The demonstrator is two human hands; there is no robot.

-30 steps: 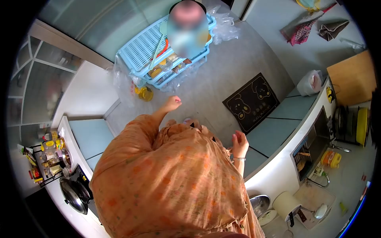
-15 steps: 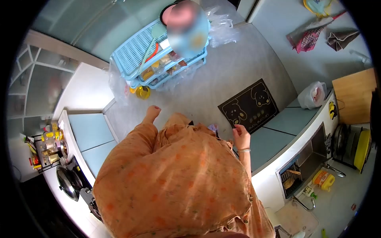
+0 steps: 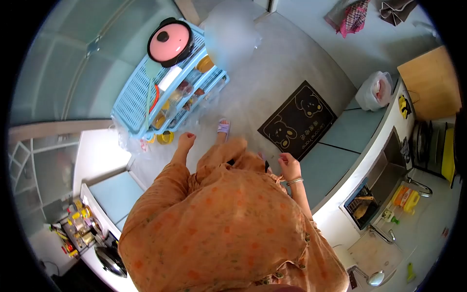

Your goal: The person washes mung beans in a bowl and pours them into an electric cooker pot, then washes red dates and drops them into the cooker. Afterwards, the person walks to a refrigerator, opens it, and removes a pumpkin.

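My left hand point(image 3: 187, 141) hangs before my left side with its fingers curled in, and no object shows in it. It is nearest to the blue shelf rack point(image 3: 127, 114) and a yellow-capped jar point(image 3: 165, 137) on the floor, touching neither. My right hand point(image 3: 290, 167), a bangle at the wrist, is loosely closed beside my orange patterned clothing point(image 3: 219, 228), also with nothing visible in it. Near it lies a dark floor mat point(image 3: 299, 121). A foot in a lilac slipper point(image 3: 224, 127) is forward on the grey floor.
A pink lidded pot point(image 3: 170, 42) sits on the rack, with jars on the lower shelves. At right runs a counter with a sink point(image 3: 386, 168), a yellow bottle point(image 3: 411, 200) and a plastic bag point(image 3: 374, 91). A pan lid point(image 3: 111, 260) is at lower left.
The view has shifted forward and turned, so the rack appears lower and further left. The slippered foot has come into sight ahead. Both hands stay low, curled and away from objects.
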